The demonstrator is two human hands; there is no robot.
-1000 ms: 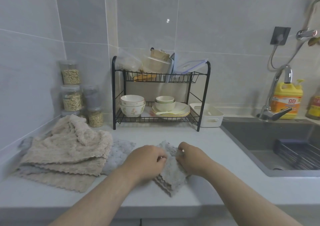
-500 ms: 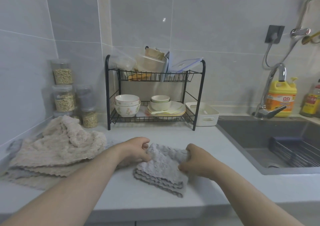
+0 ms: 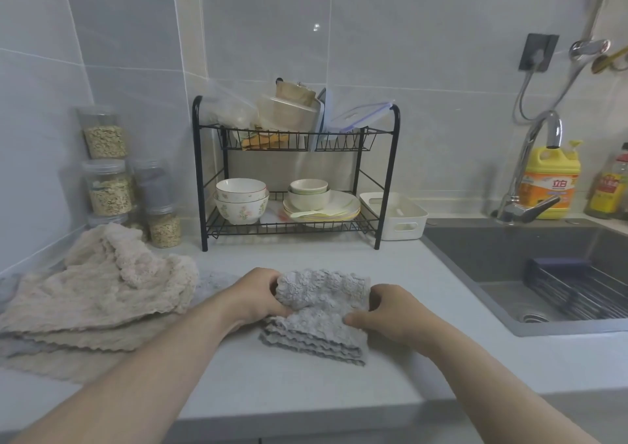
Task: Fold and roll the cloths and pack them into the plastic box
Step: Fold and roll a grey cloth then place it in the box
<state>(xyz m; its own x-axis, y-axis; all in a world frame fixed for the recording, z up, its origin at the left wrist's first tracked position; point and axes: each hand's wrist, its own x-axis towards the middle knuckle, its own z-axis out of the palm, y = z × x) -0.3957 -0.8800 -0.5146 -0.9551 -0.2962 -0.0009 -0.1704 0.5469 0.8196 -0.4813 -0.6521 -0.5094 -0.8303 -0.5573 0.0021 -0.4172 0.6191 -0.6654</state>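
Observation:
A folded grey cloth [image 3: 319,321] lies on the counter in front of me, its far end curled into a thick roll and its scalloped layers flat toward me. My left hand [image 3: 253,296] grips the roll's left end. My right hand [image 3: 384,311] pinches the cloth at its right side. A heap of beige cloths [image 3: 98,287] lies at the left, with another grey cloth [image 3: 212,282] partly under it. The white plastic box [image 3: 396,216] stands open and upright beside the dish rack, far behind the cloth.
A black two-tier dish rack [image 3: 295,172] with bowls and plates stands at the back. Several grain jars [image 3: 108,185] are stacked in the left corner. The sink [image 3: 530,267] with a faucet is on the right, a yellow detergent bottle [image 3: 550,182] behind it.
The grey cloth has been turned from a diagonal lie to square with the counter edge, and its far end is now rolled up between my hands. My view has shifted slightly.

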